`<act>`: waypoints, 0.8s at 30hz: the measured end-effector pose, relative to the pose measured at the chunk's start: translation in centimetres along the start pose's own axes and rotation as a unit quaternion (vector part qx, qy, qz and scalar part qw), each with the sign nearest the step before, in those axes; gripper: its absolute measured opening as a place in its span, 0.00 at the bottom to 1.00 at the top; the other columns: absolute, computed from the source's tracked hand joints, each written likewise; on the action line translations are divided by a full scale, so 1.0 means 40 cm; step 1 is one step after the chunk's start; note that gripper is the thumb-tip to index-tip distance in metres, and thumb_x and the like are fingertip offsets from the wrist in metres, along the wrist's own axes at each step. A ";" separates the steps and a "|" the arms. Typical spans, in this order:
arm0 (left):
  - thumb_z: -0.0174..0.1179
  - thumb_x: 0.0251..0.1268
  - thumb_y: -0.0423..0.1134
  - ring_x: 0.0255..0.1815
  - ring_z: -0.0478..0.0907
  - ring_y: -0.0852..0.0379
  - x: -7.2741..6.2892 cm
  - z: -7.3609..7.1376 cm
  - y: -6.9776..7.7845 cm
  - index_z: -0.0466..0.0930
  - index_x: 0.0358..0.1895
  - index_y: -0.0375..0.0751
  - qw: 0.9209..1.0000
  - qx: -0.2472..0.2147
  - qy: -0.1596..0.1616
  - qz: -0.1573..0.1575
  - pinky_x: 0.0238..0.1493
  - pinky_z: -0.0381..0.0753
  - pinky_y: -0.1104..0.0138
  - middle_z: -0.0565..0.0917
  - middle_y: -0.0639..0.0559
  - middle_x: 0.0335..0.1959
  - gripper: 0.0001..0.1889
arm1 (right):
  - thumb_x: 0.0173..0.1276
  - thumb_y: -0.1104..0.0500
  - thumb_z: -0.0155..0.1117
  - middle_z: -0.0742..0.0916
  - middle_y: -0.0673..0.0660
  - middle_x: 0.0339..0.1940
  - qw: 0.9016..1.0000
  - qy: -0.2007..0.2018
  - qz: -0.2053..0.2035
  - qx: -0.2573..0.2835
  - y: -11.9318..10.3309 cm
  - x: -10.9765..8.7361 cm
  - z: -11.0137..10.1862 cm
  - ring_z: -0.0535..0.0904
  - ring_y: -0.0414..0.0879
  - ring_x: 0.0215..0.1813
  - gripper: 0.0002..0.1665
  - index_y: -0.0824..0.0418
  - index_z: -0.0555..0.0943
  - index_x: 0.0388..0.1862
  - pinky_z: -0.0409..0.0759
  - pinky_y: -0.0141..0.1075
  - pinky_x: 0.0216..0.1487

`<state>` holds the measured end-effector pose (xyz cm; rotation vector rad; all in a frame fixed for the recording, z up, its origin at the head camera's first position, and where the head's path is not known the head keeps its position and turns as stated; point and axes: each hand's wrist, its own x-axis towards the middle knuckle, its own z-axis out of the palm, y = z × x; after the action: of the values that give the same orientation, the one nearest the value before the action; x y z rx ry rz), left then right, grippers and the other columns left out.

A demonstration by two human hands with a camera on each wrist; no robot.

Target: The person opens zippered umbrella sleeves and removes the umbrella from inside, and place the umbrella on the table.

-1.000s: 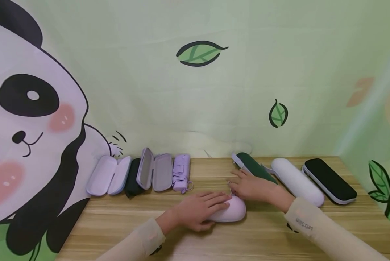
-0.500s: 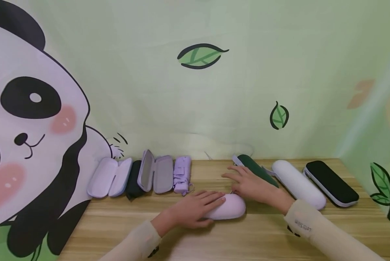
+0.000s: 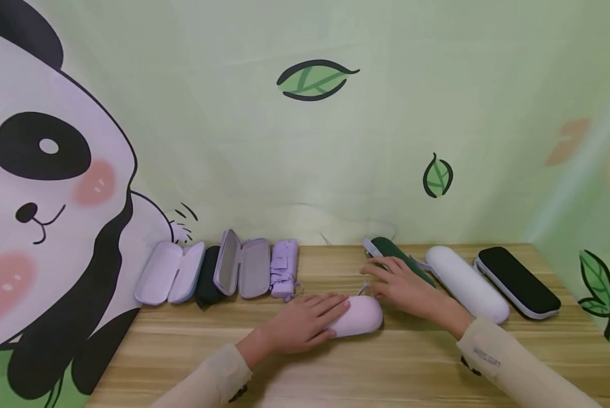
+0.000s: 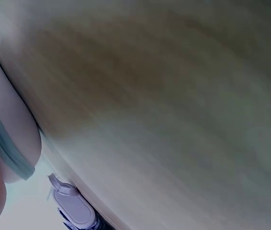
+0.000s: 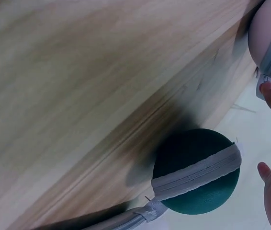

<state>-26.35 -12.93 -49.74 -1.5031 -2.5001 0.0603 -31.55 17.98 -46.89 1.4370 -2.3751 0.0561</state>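
Observation:
A pale pink zip case (image 3: pixel 358 317) lies on the wooden table. My left hand (image 3: pixel 302 326) rests on its left part, fingers stretched across the top. In the left wrist view, the rounded pink case (image 4: pixel 18 112) shows its grey zip band. My right hand (image 3: pixel 404 289) hovers at the case's far right side, fingers loosely spread. A small grey zipper pull (image 3: pixel 363 288) sticks up from the case beside it. In the right wrist view, a fingertip lies right at the zipper pull (image 5: pixel 260 91), while another finger stands apart. Beyond the hand lies a dark green zip case (image 3: pixel 394 255), partly hidden.
To the right are a white case (image 3: pixel 465 283) and a black case (image 3: pixel 516 280). At the back left stand two opened cases, one white inside (image 3: pixel 164 272) and one grey inside (image 3: pixel 254 266), a black pouch (image 3: pixel 209 277) and a folded lilac umbrella (image 3: pixel 283 269).
My right hand has shifted slightly right, and the zipper pull now shows beside its fingers. My left hand has slid a little left, and the pink case sits slightly higher in view.

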 end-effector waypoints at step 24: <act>0.46 0.80 0.56 0.74 0.69 0.52 0.026 0.008 0.033 0.54 0.82 0.44 0.991 0.047 -0.004 -0.122 0.59 0.80 0.57 0.64 0.48 0.79 0.35 | 0.58 0.62 0.78 0.79 0.60 0.67 0.997 0.031 0.070 -0.006 -0.009 -0.034 0.014 0.69 0.64 0.70 0.10 0.55 0.83 0.29 0.70 0.63 0.61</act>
<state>-25.72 -11.37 -50.10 -1.1561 -2.6268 0.1431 -30.82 18.83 -47.90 1.2447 -2.4178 0.1199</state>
